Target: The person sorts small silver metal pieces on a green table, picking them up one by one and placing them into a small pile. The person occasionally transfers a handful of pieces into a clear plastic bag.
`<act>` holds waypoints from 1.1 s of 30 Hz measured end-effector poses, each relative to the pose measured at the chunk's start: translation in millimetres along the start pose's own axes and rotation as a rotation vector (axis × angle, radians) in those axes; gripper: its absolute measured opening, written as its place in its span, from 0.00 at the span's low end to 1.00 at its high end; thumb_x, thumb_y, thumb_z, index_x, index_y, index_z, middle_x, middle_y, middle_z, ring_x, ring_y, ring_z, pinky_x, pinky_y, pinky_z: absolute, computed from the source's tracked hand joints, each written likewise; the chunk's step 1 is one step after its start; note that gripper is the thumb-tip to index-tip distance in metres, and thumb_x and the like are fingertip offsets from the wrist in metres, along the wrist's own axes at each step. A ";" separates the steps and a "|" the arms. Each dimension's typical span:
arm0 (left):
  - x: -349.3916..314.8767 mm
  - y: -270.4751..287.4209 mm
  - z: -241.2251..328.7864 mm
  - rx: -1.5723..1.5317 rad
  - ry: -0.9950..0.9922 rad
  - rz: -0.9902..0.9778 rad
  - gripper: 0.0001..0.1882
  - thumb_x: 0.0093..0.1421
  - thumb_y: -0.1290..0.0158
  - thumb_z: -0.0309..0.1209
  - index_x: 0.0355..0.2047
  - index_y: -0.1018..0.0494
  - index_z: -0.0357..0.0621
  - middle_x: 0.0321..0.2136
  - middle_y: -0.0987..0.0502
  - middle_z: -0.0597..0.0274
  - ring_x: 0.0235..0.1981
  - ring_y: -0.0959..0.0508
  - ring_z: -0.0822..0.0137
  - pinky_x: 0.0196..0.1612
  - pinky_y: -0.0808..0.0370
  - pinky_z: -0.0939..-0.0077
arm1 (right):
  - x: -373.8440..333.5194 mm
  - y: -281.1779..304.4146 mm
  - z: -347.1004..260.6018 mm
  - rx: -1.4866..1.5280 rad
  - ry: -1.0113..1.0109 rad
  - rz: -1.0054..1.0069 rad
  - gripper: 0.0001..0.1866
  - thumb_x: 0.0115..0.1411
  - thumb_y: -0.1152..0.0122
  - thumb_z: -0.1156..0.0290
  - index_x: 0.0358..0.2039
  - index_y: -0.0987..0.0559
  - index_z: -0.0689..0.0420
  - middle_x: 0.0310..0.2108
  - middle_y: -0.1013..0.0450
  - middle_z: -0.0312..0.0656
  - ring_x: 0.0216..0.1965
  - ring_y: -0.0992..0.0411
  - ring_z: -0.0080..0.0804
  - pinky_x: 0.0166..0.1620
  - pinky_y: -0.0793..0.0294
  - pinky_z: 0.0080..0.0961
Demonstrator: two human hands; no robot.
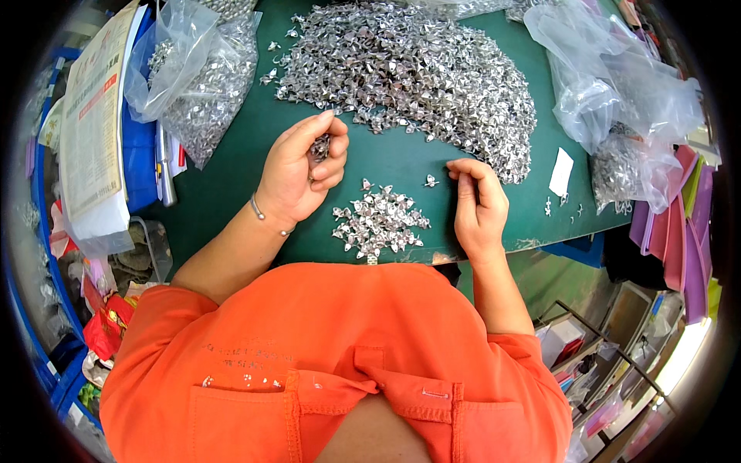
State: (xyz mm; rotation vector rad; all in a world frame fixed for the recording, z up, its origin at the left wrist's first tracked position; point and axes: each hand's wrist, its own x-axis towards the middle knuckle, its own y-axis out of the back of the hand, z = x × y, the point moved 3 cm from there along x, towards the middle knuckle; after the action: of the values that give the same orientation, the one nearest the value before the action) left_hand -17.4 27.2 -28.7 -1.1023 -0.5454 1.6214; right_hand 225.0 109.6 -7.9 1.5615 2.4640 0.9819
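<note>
Left hand (pixel 297 166): curled, cupping a few small silver metal pieces (pixel 319 147).
Right hand (pixel 477 202): fingertips pinched; whether on a piece, cannot tell.
Small pile (pixel 378 220): shiny, between both hands on the green surface (pixel 231 177).

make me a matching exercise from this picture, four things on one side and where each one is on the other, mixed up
Things:
1. left hand
2. right hand
3. big pile of metal parts
4. white paper slip

Places:
A. far part of the green mat
B. cupping a few metal parts
C. mat's right side, beside clear bags
D. fingertips on the mat near one loose part

Pairs: 1-B, 2-D, 3-A, 4-C
</note>
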 end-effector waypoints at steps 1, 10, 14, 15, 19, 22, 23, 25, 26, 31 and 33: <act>0.0 0.0 0.0 0.003 -0.001 -0.003 0.16 0.74 0.58 0.38 0.37 0.26 0.42 0.26 0.31 0.67 0.16 0.39 0.80 0.16 0.44 0.86 | -0.6 -2.2 -0.7 0.033 -0.048 -0.008 0.08 0.58 0.35 0.81 0.39 0.21 0.62 0.37 0.22 0.46 0.36 0.24 0.40 0.41 0.24 0.28; -0.8 -0.8 -0.7 -0.003 0.001 0.012 0.16 0.74 0.58 0.38 0.38 0.27 0.41 0.26 0.30 0.66 0.16 0.39 0.80 0.16 0.44 0.86 | 4.7 -1.6 -9.8 -0.108 0.130 -0.134 0.14 0.49 0.28 0.79 0.38 0.20 0.58 0.36 0.21 0.42 0.38 0.25 0.42 0.44 0.26 0.33; -1.0 0.1 0.7 0.035 0.018 0.007 0.17 0.74 0.58 0.39 0.38 0.27 0.40 0.26 0.30 0.66 0.16 0.39 0.80 0.16 0.45 0.86 | 6.6 -6.7 -11.2 0.031 0.108 -0.086 0.12 0.49 0.27 0.80 0.34 0.20 0.59 0.35 0.21 0.43 0.37 0.24 0.40 0.42 0.24 0.32; -1.5 -2.5 0.1 0.059 0.043 0.020 0.17 0.74 0.58 0.40 0.38 0.27 0.40 0.26 0.29 0.65 0.15 0.39 0.80 0.16 0.45 0.86 | 9.4 -10.9 -13.4 0.105 0.083 -0.064 0.11 0.49 0.27 0.80 0.33 0.20 0.60 0.35 0.21 0.44 0.37 0.23 0.40 0.42 0.24 0.31; 0.3 -6.2 -6.2 0.204 0.045 -0.022 0.29 0.75 0.66 0.50 0.42 0.26 0.37 0.27 0.26 0.59 0.13 0.40 0.79 0.15 0.44 0.86 | 43.7 -25.7 -65.5 0.180 0.423 -0.110 0.12 0.50 0.27 0.80 0.36 0.19 0.61 0.36 0.21 0.45 0.37 0.22 0.41 0.42 0.23 0.33; -0.9 -9.0 -1.9 0.174 0.068 -0.017 0.28 0.75 0.66 0.50 0.40 0.26 0.39 0.27 0.26 0.60 0.14 0.40 0.78 0.14 0.44 0.87 | 58.3 -51.0 -57.1 -0.004 0.494 -0.149 0.15 0.52 0.38 0.85 0.42 0.20 0.62 0.43 0.23 0.47 0.45 0.24 0.46 0.48 0.24 0.37; 1.2 -4.4 -2.9 0.119 0.071 -0.017 0.27 0.75 0.66 0.50 0.39 0.26 0.40 0.26 0.26 0.61 0.14 0.39 0.78 0.14 0.44 0.87 | 61.7 -57.4 -51.3 -0.085 0.488 -0.201 0.18 0.49 0.41 0.85 0.43 0.20 0.61 0.45 0.24 0.46 0.48 0.26 0.47 0.48 0.25 0.37; 1.6 -1.9 -0.5 0.020 0.091 -0.013 0.24 0.75 0.64 0.48 0.36 0.26 0.44 0.26 0.28 0.64 0.15 0.39 0.79 0.15 0.44 0.87 | 58.2 -55.2 -44.5 -0.171 0.532 -0.287 0.19 0.47 0.42 0.84 0.42 0.20 0.61 0.43 0.24 0.45 0.47 0.26 0.46 0.48 0.25 0.37; 0.1 -2.4 -0.6 0.016 0.092 0.007 0.24 0.75 0.64 0.48 0.36 0.25 0.44 0.26 0.28 0.64 0.15 0.39 0.79 0.15 0.45 0.87 | 54.4 -50.7 -39.8 -0.214 0.549 -0.339 0.19 0.46 0.42 0.84 0.42 0.20 0.61 0.43 0.24 0.45 0.47 0.26 0.46 0.48 0.25 0.37; -0.2 -1.6 -3.6 -0.003 0.080 0.025 0.21 0.75 0.61 0.45 0.36 0.25 0.45 0.26 0.29 0.65 0.15 0.40 0.80 0.15 0.45 0.86 | 45.9 -22.4 -22.2 -0.256 0.504 -0.255 0.19 0.47 0.44 0.86 0.41 0.20 0.62 0.43 0.23 0.46 0.44 0.25 0.47 0.49 0.25 0.38; -0.5 -1.8 -3.2 -0.015 0.085 0.026 0.21 0.75 0.61 0.45 0.36 0.25 0.45 0.26 0.29 0.65 0.15 0.40 0.80 0.15 0.45 0.86 | 33.4 -12.2 -14.9 -0.196 0.479 -0.225 0.19 0.47 0.45 0.87 0.41 0.20 0.63 0.43 0.22 0.47 0.44 0.25 0.48 0.49 0.26 0.37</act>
State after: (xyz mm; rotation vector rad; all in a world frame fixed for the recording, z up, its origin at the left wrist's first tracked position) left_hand -13.7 26.8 -28.6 -1.1885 -0.4903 1.5878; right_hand 193.6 126.8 6.4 1.0545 2.6439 1.6494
